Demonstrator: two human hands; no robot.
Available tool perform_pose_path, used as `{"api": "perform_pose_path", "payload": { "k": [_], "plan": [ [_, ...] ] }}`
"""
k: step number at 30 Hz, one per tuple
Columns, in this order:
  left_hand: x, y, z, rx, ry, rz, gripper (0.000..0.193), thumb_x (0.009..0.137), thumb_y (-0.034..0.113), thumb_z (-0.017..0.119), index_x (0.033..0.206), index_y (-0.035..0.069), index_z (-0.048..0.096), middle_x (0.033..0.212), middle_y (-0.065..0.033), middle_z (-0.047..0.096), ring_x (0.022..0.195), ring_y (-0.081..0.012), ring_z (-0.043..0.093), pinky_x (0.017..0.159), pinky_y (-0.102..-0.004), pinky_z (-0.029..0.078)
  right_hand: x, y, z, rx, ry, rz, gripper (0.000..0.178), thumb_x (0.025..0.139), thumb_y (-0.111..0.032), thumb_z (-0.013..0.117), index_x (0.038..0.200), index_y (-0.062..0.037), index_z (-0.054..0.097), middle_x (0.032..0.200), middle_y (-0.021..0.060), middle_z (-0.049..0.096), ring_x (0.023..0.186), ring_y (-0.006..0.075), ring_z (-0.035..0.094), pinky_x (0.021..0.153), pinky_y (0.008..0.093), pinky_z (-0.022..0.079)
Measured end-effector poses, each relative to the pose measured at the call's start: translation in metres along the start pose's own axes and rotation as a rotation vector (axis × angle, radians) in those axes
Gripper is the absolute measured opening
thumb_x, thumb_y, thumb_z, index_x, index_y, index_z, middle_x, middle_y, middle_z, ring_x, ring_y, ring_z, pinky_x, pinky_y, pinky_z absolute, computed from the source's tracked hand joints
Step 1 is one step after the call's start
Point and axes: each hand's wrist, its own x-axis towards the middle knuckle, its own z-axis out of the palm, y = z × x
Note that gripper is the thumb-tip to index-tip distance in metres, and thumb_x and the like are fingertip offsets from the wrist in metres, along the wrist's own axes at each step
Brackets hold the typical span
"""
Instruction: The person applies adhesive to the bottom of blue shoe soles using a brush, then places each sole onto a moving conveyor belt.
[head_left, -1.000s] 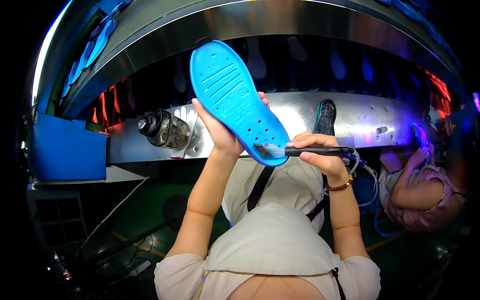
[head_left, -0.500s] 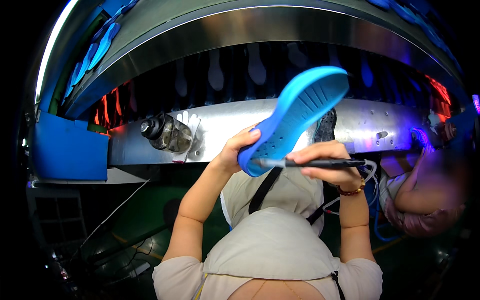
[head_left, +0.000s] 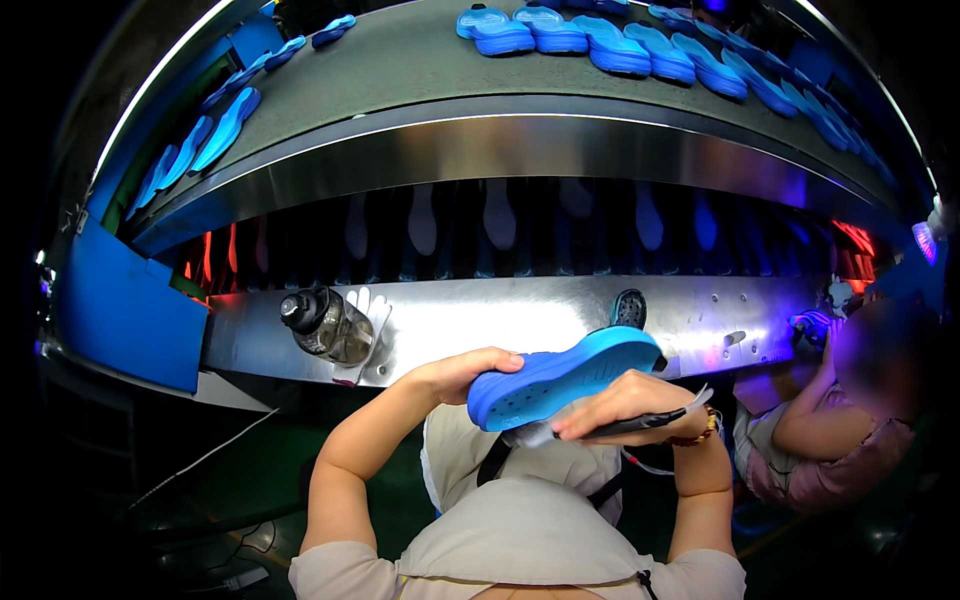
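Note:
A blue shoe sole (head_left: 570, 375) hangs tilted above my lap, its hollow side toward me, shading from darker blue at the left to light blue at the right. My left hand (head_left: 470, 372) grips its left end with the thumb on the upper rim. In my right hand (head_left: 625, 405) is a brush (head_left: 640, 422) with a black handle, a pale tip and a thin tube at its back end. The blurred tip is at the sole's lower edge; whether it touches I cannot tell. Beyond the sole, a dark perforated shoe piece (head_left: 628, 308) rests on the metal ledge.
The metal ledge (head_left: 480, 320) carries a dark-lidded bottle (head_left: 345, 335) and a white glove (head_left: 378, 318). Above runs a conveyor belt (head_left: 400, 85) with several blue soles (head_left: 620, 50). At the right sits another person (head_left: 820, 430). A white cable (head_left: 200, 455) hangs at the lower left.
The view has tilted up, showing more of the belt. The sole has turned flatter and sits lower, near my lap. The brush has moved from inside the sole's heel to its lower edge.

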Motion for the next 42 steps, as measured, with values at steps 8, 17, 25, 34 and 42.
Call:
{"api": "perform_pose_path", "payload": {
  "k": [8, 17, 25, 34, 42],
  "plan": [
    [-0.001, 0.003, -0.007, -0.011, -0.038, 0.074, 0.065, 0.078, 0.044, 0.049, 0.123, -0.003, 0.041, 0.110, -0.0188, 0.054, 0.094, -0.0241, 0.057, 0.080, -0.0337, 0.047, 0.002, 0.002, -0.001, -0.198, 0.062, -0.013, 0.023, 0.071, 0.002, 0.064, 0.094, -0.0011, 0.062, 0.097, 0.0142, 0.063, 0.092, 0.0228, 0.061, 0.080, 0.0303, 0.049],
    [-0.010, -0.002, -0.011, -0.028, 0.013, 0.145, 0.065, 0.080, 0.045, 0.046, 0.125, -0.001, 0.040, 0.112, -0.0188, 0.053, 0.096, -0.0247, 0.056, 0.083, -0.0336, 0.045, -0.007, 0.002, -0.002, -0.240, 0.089, 0.032, 0.025, 0.071, 0.003, 0.063, 0.096, -0.0011, 0.062, 0.099, 0.0133, 0.062, 0.092, 0.0247, 0.061, 0.080, 0.0306, 0.049],
    [-0.014, 0.004, -0.012, -0.118, 0.018, 0.204, 0.065, 0.080, 0.044, 0.046, 0.127, -0.001, 0.037, 0.118, -0.0193, 0.049, 0.102, -0.0263, 0.053, 0.089, -0.0357, 0.041, -0.008, 0.021, -0.006, -0.127, 0.218, -0.004, 0.025, 0.071, 0.003, 0.064, 0.095, -0.0023, 0.061, 0.098, 0.0120, 0.063, 0.095, 0.0229, 0.060, 0.082, 0.0306, 0.048],
    [-0.020, 0.002, -0.016, -0.254, -0.025, 0.253, 0.058, 0.081, 0.031, 0.048, 0.126, -0.003, 0.037, 0.121, -0.0172, 0.048, 0.105, -0.0247, 0.051, 0.093, -0.0336, 0.038, -0.014, 0.026, -0.011, -0.152, 0.346, 0.039, 0.023, 0.069, 0.006, 0.064, 0.091, 0.0007, 0.062, 0.097, 0.0158, 0.062, 0.091, 0.0242, 0.061, 0.081, 0.0301, 0.048],
    [0.034, -0.050, -0.062, -0.478, 0.076, 0.586, 0.070, 0.081, 0.058, 0.040, 0.127, 0.005, 0.038, 0.126, -0.0131, 0.044, 0.115, -0.0250, 0.043, 0.096, -0.0402, 0.034, -0.008, 0.004, 0.013, 0.058, 0.551, 0.002, 0.023, 0.064, 0.005, 0.066, 0.086, 0.0035, 0.062, 0.091, 0.0196, 0.063, 0.083, 0.0258, 0.063, 0.074, 0.0296, 0.050]
  ]
}}
